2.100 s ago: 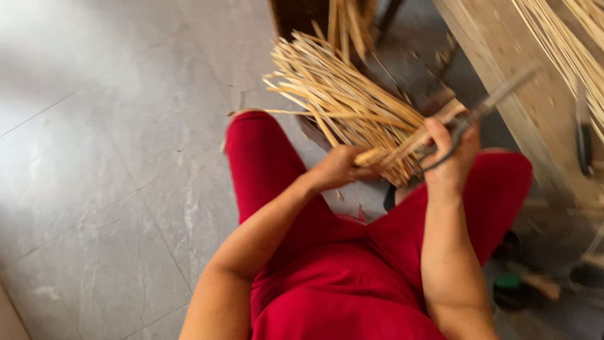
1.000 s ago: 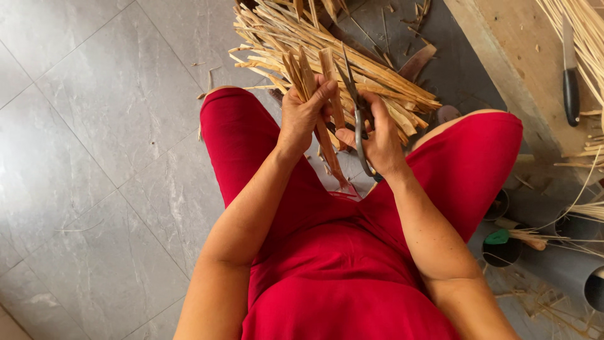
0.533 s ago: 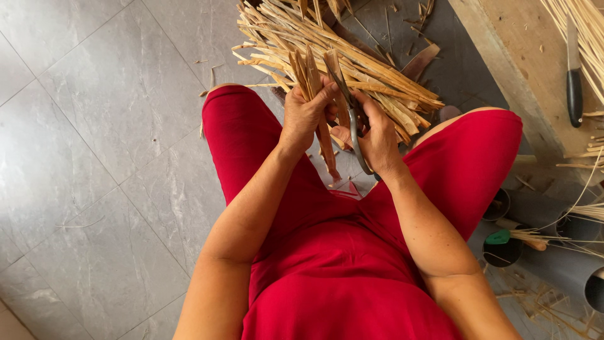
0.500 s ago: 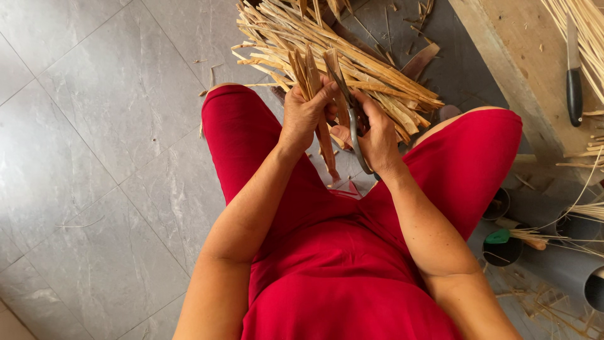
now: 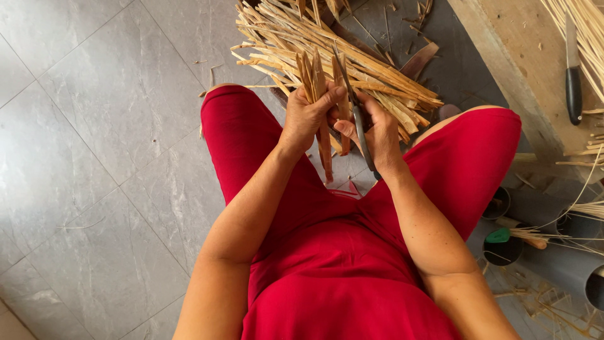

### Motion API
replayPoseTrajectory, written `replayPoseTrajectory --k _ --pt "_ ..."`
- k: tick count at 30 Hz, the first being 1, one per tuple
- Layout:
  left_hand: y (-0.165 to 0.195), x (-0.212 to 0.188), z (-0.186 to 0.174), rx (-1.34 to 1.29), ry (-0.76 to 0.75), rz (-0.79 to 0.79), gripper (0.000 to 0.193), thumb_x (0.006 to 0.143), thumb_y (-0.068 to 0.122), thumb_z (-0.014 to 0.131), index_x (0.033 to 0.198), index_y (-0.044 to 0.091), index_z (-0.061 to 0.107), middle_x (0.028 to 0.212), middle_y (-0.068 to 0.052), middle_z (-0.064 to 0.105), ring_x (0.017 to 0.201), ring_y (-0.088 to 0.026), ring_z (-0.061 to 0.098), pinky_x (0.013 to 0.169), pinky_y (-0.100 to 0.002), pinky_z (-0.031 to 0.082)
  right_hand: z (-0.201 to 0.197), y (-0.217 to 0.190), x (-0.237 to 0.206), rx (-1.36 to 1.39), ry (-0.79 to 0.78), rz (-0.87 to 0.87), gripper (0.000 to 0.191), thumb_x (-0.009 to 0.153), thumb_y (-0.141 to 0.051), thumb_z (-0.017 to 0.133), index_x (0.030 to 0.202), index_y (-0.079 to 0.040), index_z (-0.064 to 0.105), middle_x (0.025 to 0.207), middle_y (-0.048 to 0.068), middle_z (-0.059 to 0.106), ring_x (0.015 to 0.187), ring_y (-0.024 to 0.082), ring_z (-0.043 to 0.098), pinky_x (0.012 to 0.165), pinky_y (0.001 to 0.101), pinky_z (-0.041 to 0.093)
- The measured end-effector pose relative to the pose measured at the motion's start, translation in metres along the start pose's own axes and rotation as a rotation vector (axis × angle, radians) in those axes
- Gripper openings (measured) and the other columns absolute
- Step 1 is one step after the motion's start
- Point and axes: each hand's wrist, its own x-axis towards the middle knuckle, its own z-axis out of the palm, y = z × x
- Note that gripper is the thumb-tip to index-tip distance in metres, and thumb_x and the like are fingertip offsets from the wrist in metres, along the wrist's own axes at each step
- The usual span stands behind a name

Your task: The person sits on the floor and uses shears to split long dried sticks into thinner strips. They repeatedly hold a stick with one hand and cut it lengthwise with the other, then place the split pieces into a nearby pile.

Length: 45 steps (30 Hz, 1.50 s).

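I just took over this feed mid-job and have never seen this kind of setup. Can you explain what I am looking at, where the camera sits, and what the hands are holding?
There is no machine here: a person in red clothes sits and works with bare hands. The single picture comes from a camera on their head, looking down past their knees to the grey tiled floor. The left hand grips a few flat bamboo strips, held roughly upright. The right hand holds a thin dark metal tool against them; whether it is a knife or shears is unclear. Beyond the knees lies a pile of strips. At right, a knife rests on a wooden board.
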Motion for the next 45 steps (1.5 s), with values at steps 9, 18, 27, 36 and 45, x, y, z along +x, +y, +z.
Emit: replayPoseTrajectory --k 9,18,27,36,45 --pt "0.003 -0.004 0.0 0.029 -0.021 -0.012 0.015 0.095 0.019 0.077 0.098 0.005 0.073 0.071 -0.001 0.067 0.06 -0.008 0.062 0.056 -0.023 0.052 0.003 0.012 -0.003 0.217 0.036 0.242 0.044 0.091 -0.025 0.082 0.125 -0.001 0.066 0.085 0.003 0.069 0.07 0.007 0.062 0.059 0.0207 0.048" --pt "0.029 -0.012 0.001 -0.129 -0.261 -0.184 0.033 0.101 0.023 0.064 0.127 0.003 0.07 0.067 0.0 0.061 0.057 -0.008 0.056 0.056 -0.022 0.049 -0.009 0.017 0.0 0.854 -0.196 0.372 0.047 0.091 -0.015 0.083 0.129 0.001 0.061 0.102 0.007 0.073 0.085 0.011 0.069 0.064 0.0184 0.05" --pt "0.017 -0.009 -0.006 -0.028 -0.286 -0.062 0.026 0.103 0.021 0.073 0.118 0.0 0.071 0.089 0.001 0.066 0.072 -0.007 0.055 0.065 -0.023 0.047 -0.008 0.013 -0.003 0.641 -0.117 0.373 0.056 0.091 -0.036 0.082 0.129 -0.001 0.061 0.097 0.004 0.068 0.081 0.011 0.066 0.062 0.0192 0.048" --pt "0.009 0.0 -0.012 -0.055 -0.065 -0.036 0.023 0.097 0.027 0.076 0.101 0.004 0.071 0.081 0.001 0.068 0.061 -0.005 0.057 0.053 -0.021 0.047 -0.001 0.018 -0.009 0.213 -0.116 0.134 0.073 0.093 -0.054 0.078 0.138 -0.002 0.056 0.108 0.004 0.067 0.104 0.015 0.066 0.091 0.027 0.055" --pt "0.003 -0.002 -0.004 -0.074 -0.067 -0.118 0.022 0.095 0.026 0.077 0.1 0.005 0.071 0.072 0.0 0.065 0.061 -0.007 0.06 0.053 -0.022 0.05 0.004 0.012 -0.007 0.145 -0.071 0.134 0.072 0.091 -0.05 0.079 0.138 0.0 0.056 0.106 0.005 0.073 0.099 0.013 0.072 0.087 0.027 0.057"
